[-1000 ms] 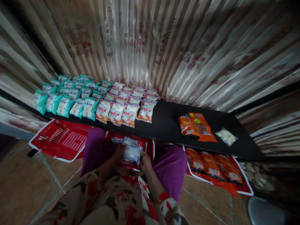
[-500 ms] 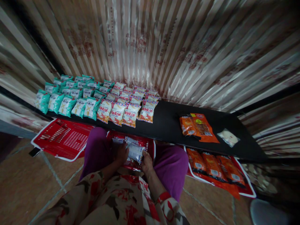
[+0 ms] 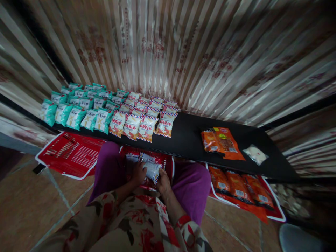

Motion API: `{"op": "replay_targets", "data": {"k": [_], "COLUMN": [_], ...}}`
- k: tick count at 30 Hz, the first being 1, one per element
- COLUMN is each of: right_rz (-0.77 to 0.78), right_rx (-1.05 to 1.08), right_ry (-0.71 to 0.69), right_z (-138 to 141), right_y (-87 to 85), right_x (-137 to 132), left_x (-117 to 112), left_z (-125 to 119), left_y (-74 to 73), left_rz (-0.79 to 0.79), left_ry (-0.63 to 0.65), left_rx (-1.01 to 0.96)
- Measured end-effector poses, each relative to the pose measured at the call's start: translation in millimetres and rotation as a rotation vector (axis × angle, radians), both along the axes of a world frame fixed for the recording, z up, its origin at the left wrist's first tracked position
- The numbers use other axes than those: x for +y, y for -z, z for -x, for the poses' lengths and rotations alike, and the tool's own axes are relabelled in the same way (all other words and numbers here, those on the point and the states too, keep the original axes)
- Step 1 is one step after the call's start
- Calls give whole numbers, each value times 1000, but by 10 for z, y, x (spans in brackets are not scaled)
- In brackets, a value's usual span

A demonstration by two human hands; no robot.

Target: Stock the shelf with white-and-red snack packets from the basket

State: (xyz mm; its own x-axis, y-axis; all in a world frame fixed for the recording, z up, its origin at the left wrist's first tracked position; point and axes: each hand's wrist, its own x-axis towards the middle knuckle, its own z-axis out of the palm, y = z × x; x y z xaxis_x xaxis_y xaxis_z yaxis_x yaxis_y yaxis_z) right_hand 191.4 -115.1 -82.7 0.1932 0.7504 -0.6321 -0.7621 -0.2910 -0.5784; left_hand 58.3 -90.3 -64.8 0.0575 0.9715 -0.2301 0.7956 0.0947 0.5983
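Note:
Between my knees, my right hand (image 3: pixel 163 181) grips the right end of a pale silvery snack bag (image 3: pixel 152 169), its plain printed back facing up. My left hand (image 3: pixel 139 173) closes on the bag's left end, fingers curled over it. Below it is a red basket (image 3: pixel 172 171) with more snack bags inside, partly hidden by my hands. On the black shelf ahead stand rows of white-and-orange snack bags (image 3: pixel 146 128) with striped edges. Left of those are rows of teal snack bags (image 3: pixel 102 120).
Orange packets (image 3: pixel 226 142) and a small clear packet (image 3: pixel 255 154) lie on the right of the black shelf (image 3: pixel 181 140). A red basket (image 3: pixel 78 154) sits at left; another at right holds orange packets (image 3: pixel 239 187). A striped curtain (image 3: pixel 162 52) hangs behind.
My left hand has shifted slightly to the right along the snack bag, which looks a little more tilted. My right hand stays nearly in place; the shelf goods are unchanged.

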Motion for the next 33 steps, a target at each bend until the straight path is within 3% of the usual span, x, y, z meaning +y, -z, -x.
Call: {"op": "replay_targets", "data": {"k": [17, 33], "right_rz": [3, 85], "right_rx": [-3, -9], "right_ry": [-24, -40], "right_z": [30, -10], "right_y": [-51, -154], "right_x": [-23, 24], "left_x": [-11, -9], "left_z": [59, 112], "left_y": [81, 34], "left_rz": [-18, -101], "left_ry": [-1, 69], "left_rx": [-41, -106]}}
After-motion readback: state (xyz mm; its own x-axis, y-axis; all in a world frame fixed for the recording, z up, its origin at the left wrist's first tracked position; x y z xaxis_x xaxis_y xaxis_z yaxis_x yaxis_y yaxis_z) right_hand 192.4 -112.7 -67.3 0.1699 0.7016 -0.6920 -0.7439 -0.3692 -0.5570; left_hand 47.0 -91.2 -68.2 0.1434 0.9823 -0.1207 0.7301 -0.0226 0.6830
